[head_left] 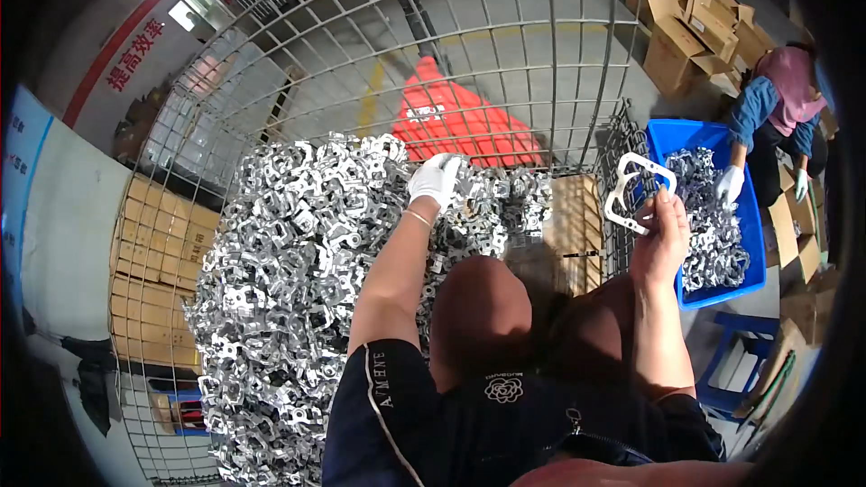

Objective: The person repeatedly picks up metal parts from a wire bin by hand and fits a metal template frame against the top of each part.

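My right hand (pixel 663 236), bare, pinches a silver C-shaped metal bracket (pixel 621 195) by its lower end, raised beside the blue bin. My left hand (pixel 435 182) wears a white glove and reaches to the far edge of a large pile of metal parts (pixel 298 271). Its fingertips bend down among the parts, so what they touch is hidden. The pile's pieces are small, shiny and irregular, and fill the left side of a wire cage (pixel 552 54).
To the right stands a blue bin (pixel 756 257) of similar parts, where a co-worker's gloved hand (pixel 729 188) reaches in. Cardboard boxes (pixel 677 50) lie behind it. Beyond the mesh is a red pallet-jack-like piece (pixel 460 122). Cardboard (pixel 577 216) lies on the cage floor.
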The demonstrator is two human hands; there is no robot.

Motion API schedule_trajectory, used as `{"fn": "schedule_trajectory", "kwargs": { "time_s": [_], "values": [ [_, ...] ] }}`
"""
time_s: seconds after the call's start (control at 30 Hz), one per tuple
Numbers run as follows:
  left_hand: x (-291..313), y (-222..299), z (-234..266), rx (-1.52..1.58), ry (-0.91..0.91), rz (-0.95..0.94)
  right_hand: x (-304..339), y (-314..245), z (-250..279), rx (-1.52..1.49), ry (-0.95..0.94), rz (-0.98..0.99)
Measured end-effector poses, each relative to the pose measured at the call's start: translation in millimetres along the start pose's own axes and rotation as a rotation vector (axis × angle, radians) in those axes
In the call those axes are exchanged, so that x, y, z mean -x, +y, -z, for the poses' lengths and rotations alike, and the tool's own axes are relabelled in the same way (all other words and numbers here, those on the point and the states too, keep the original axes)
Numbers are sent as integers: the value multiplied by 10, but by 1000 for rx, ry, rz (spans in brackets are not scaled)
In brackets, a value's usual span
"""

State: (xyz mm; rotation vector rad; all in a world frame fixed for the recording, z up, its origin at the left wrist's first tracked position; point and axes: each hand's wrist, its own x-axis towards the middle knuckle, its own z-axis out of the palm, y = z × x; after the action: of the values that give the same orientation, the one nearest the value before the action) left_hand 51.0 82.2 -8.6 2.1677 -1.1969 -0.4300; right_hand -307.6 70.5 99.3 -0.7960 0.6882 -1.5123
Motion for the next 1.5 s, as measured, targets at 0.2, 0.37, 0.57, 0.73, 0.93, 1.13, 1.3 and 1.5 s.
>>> {"fn": "schedule_trajectory", "kwargs": {
  "time_s": [0.2,0.37,0.57,0.73,0.93,1.13,1.3,1.5],
  "values": [
    [-21,82,146,-288,-151,17,48,1,-57,10,-33,2],
    [33,722,141,1402,-406,236,54,0,-65,30,20,-62],
    [347,1799,196,1751,-485,316,34,17,-63,36,63,-67],
    [756,2076,101,1731,-801,166,28,-7,-83,-40,50,-131],
    [921,2127,-7,1621,-844,176,-27,-34,9,-332,-35,-337],
    [1027,2264,-135,1348,-721,160,59,-36,-92,-123,-174,-268],
    [1023,2204,-260,1465,-995,-84,65,22,-73,-87,-226,-292],
    [1012,2174,-322,1465,-977,-60,88,-8,-130,-107,-218,-285]
  ]
}}
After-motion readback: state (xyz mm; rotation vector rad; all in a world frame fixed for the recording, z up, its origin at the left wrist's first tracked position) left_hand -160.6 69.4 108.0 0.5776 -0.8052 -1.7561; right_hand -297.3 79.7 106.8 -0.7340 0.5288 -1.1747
